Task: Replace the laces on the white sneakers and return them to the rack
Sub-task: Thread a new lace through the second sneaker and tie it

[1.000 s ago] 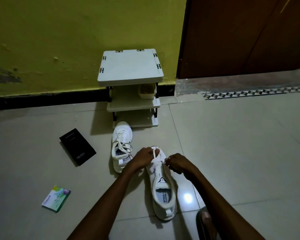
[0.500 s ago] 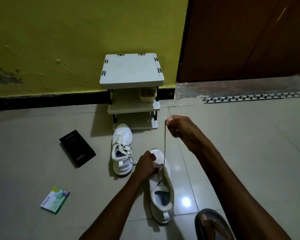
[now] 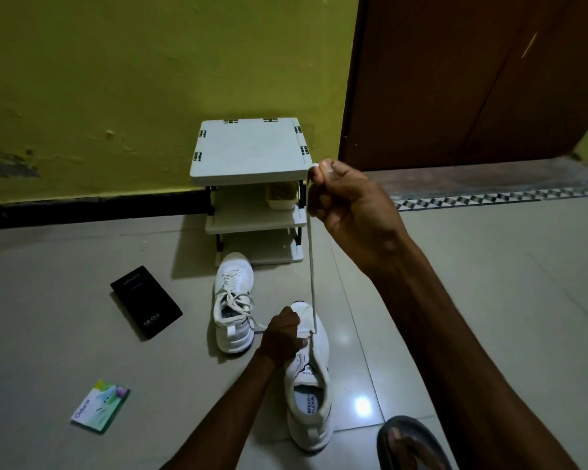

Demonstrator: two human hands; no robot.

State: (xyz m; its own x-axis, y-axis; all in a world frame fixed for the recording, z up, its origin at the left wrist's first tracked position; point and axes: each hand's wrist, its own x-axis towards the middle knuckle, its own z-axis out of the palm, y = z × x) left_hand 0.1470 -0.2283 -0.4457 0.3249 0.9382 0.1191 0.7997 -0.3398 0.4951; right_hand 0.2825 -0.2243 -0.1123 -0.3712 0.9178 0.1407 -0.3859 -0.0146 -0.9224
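Note:
A white sneaker (image 3: 309, 388) lies on the tiled floor with its heel toward me. My left hand (image 3: 282, 334) grips its front upper near the eyelets. My right hand (image 3: 345, 198) is raised high and pinches a white lace (image 3: 310, 266), which runs taut down to the shoe's eyelets. A second white sneaker (image 3: 233, 300), laced with loose ends, lies to the left, its toe pointing at the rack. The small white three-tier rack (image 3: 248, 147) stands against the yellow wall.
A black phone box (image 3: 146, 301) and a small green-white packet (image 3: 101, 406) lie on the floor at left. A beige tray (image 3: 280, 196) sits on the rack's middle shelf. A brown door (image 3: 472, 79) is at right. My sandalled foot (image 3: 409, 446) shows at the bottom.
My right hand has drawn the lace up from the shoe's eyelets to about rack-top height, pulling it taut. My left hand stays on the sneaker.

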